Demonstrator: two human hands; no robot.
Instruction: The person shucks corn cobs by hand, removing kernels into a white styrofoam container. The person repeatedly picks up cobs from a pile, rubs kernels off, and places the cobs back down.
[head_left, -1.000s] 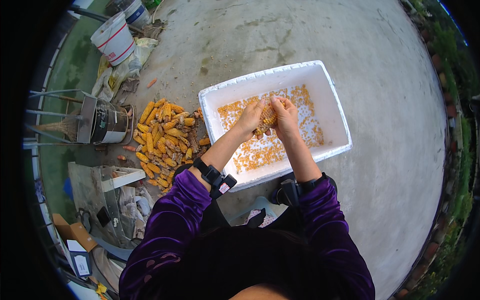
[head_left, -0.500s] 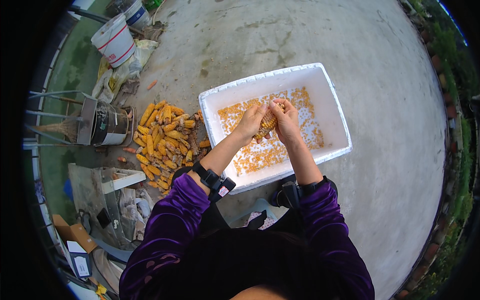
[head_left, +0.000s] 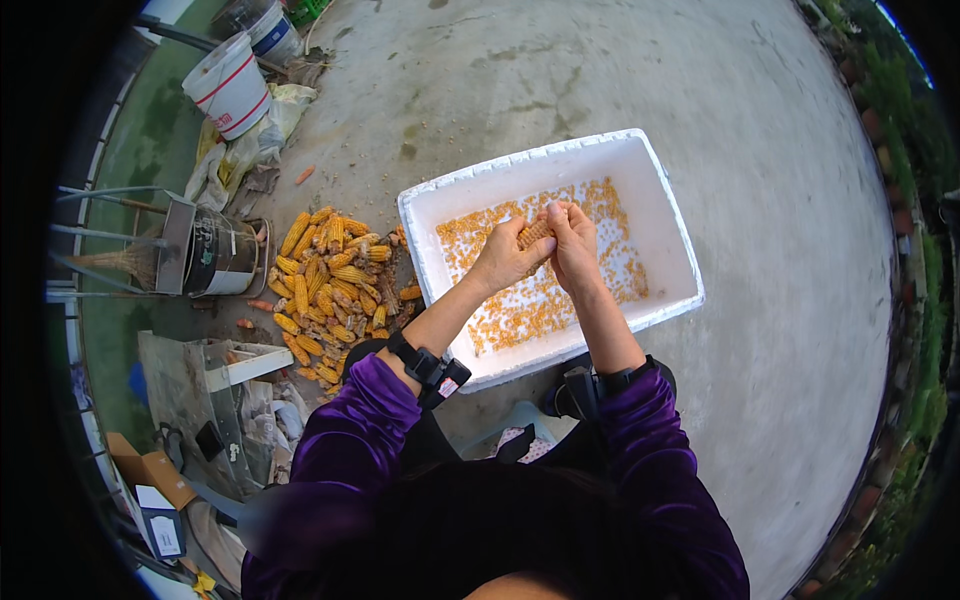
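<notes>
My left hand (head_left: 502, 258) and my right hand (head_left: 575, 250) are both closed round a corn cob (head_left: 533, 234), held over a white foam box (head_left: 655, 235). The fingers and thumbs cover much of the cob. Loose yellow kernels (head_left: 530, 318) are scattered across the box's bottom. Just left of the box lies a heap of yellow corn cobs (head_left: 325, 285), some with dark or bare patches.
White buckets (head_left: 230, 85) and crumpled sacks (head_left: 265, 130) stand at the upper left. A black drum (head_left: 220, 255) with poles lies at the left, above a dusty board (head_left: 195, 385) and a cardboard box (head_left: 150, 465). Concrete floor (head_left: 780, 300) surrounds the foam box; plants edge the right.
My hands have shifted slightly toward me and turned about the cob. My left thumb now reaches farther across it, and less of the cob's yellow kernels shows.
</notes>
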